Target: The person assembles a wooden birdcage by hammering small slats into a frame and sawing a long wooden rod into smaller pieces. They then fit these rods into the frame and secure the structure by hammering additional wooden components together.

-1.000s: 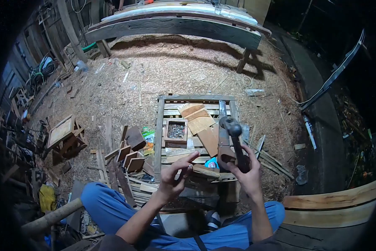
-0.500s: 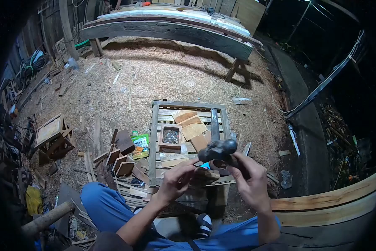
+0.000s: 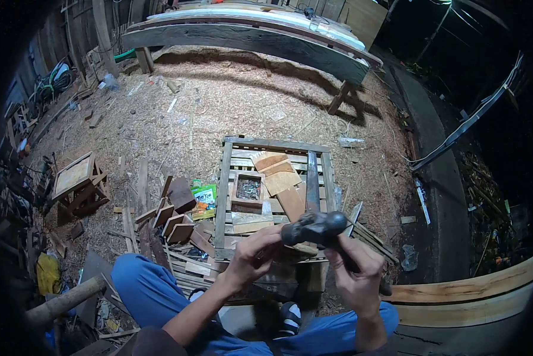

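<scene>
My right hand is wrapped round the handle of a hammer, its dark metal head raised in front of me. My left hand is closed in a pinch by the left end of the hammer head; what its fingertips hold, if anything, is hidden. Beyond the hammer stands a low slatted wooden table. On it are a square wooden box of small metal pieces, probably nails, and some thin flat wood pieces. A dark bar lies along its right side.
Wood offcuts and a green packet lie left of the table. Farther left is a small wooden stool. A long workbench spans the back, and curved planks lie at right. Shavings cover the ground.
The view has shifted, so the surroundings sit slightly farther right and the workbench higher. The hammer head has moved slightly right and down. Both hands keep their hold.
</scene>
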Motion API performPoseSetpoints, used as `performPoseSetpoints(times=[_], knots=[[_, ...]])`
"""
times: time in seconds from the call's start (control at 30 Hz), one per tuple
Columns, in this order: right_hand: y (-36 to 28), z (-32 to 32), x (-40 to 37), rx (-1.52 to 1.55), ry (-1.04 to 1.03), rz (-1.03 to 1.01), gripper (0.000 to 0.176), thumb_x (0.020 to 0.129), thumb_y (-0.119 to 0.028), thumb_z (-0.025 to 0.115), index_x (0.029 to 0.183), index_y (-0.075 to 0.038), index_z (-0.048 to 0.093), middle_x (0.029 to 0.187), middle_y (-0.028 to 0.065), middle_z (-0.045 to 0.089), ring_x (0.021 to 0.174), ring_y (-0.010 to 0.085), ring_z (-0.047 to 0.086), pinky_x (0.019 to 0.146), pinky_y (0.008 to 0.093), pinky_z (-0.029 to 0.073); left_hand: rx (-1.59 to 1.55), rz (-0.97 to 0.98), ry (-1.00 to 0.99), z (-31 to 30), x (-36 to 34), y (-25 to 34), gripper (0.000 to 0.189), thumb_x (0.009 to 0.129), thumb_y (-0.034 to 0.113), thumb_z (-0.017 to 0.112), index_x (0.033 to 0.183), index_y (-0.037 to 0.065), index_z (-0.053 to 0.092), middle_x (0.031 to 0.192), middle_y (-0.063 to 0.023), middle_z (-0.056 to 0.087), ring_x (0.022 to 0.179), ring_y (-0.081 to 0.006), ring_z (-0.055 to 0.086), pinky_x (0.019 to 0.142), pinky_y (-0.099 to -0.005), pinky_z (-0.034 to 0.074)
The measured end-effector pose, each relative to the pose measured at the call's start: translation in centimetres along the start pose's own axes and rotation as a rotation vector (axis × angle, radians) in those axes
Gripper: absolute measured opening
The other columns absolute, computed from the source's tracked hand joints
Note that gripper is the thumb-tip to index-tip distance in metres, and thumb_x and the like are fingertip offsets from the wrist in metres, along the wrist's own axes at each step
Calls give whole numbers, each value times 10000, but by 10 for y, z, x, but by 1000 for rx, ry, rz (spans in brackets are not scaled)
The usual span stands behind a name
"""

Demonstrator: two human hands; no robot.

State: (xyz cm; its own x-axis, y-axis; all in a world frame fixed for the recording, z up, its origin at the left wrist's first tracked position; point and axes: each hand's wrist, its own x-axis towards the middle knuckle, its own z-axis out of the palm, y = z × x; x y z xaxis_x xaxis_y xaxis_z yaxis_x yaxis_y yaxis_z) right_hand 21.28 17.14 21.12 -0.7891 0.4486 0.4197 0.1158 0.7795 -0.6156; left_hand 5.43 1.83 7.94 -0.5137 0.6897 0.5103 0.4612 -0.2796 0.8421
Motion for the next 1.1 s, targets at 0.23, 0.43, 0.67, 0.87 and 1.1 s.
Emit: performPoseSetpoints(times=[0.23,0.43,0.67,0.87,1.1], knots=[[-1,1,-5,-60,47,-37,401,865,-62,820,1257,-34,741,848,158,730,667,272,716,587,364,535,10,-2,9,4,-6,-9,501,790,-153,688,1259,17,635,1394,-212,656,1278,-358,660,1030,-390,548],[-11,1,-6,-130,23,-5,399,860,-68,826,1251,-56,754,847,142,734,667,252,722,589,365,535,-44,-47,17,3,-6,-2,478,813,-163,665,1255,16,634,1410,-207,649,1298,-354,648,1041,-387,540],[-9,3,-9,-129,-4,-3,404,861,-76,828,1257,-62,751,839,134,727,643,251,706,579,371,530,-36,19,42,5,-5,0,464,839,-160,654,1265,25,643,1405,-204,652,1297,-341,651,1032,-370,540],[-8,5,-13,-71,109,-55,430,857,-84,827,1279,-79,744,832,114,726,645,255,706,581,372,528,-56,-22,58,8,-10,-6,431,859,-159,642,1249,22,665,1377,-210,668,1279,-325,663,1027,-360,541],[-14,7,-15,-116,108,-77,419,830,-71,839,1239,-47,754,840,128,727,656,271,705,578,377,530,-152,-115,90,12,-19,-7,433,845,-169,624,1242,2,663,1346,-205,689,1255,-287,678,1028,-351,538]])
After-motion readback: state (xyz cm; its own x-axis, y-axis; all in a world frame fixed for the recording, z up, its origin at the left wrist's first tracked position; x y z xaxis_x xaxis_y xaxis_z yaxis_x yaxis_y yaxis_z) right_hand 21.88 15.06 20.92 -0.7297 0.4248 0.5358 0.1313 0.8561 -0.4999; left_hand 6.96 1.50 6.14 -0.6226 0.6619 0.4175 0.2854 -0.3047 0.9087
